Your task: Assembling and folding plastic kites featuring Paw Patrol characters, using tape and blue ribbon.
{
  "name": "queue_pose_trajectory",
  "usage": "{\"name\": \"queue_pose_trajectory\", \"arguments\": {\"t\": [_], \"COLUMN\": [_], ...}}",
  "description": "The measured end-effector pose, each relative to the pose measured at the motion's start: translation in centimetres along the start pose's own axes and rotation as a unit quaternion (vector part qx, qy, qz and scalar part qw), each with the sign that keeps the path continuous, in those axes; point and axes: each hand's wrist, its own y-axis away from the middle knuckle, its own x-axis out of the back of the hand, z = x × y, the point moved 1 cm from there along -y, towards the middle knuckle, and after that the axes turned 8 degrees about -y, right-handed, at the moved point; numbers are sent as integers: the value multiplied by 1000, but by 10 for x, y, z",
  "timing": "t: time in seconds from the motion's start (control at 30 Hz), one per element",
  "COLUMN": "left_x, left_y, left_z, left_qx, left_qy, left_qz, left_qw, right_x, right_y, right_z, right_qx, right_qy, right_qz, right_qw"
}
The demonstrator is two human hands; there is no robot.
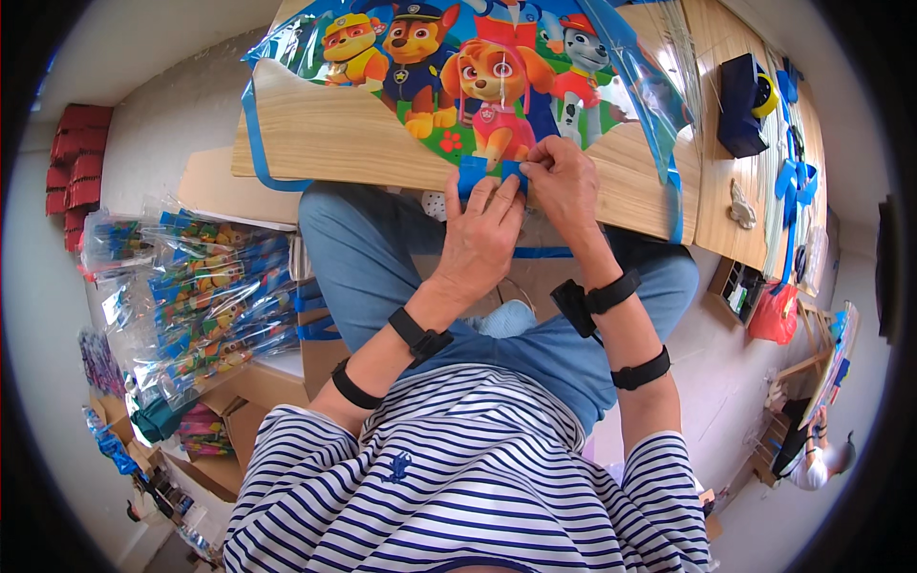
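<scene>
A printed plastic sheet [492, 91] with cartoon dogs and blue-bound edges lies over the wooden table, its pointed end toward me. At that end a short blue ribbon [471, 174] reaches the table's front edge. My left hand [480, 239] holds the ribbon there, fingers stretched along it; its thumb is hidden. Close beside it, my right hand [566, 186] is closed in a pinch on the ribbon, thumb and forefinger together. The fingertips of both hands nearly meet. Blue straps hang from the sheet's sides past the table edge.
Left of my legs lies a pile of similar clear plastic pieces [215, 296] by cardboard boxes [272, 392]. On the table's right are a dark box [742, 105] with a yellow roll, a pale small object [741, 205] and blue ribbons [796, 181]. A red bag [772, 313] hangs below.
</scene>
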Motion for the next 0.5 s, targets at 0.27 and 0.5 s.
{"name": "queue_pose_trajectory", "arguments": {"t": [0.27, 0.5], "left_x": [-1, 2], "left_y": [1, -2], "left_z": [4, 5], "left_qx": [17, 20], "left_qy": [14, -3], "left_qz": [7, -1], "left_qw": [1000, 1000], "right_x": [-1, -2], "right_y": [0, 0], "right_z": [2, 1], "right_qx": [-4, -6], "right_qy": [1, 9], "right_qz": [-4, -3], "right_qw": [1000, 1000]}}
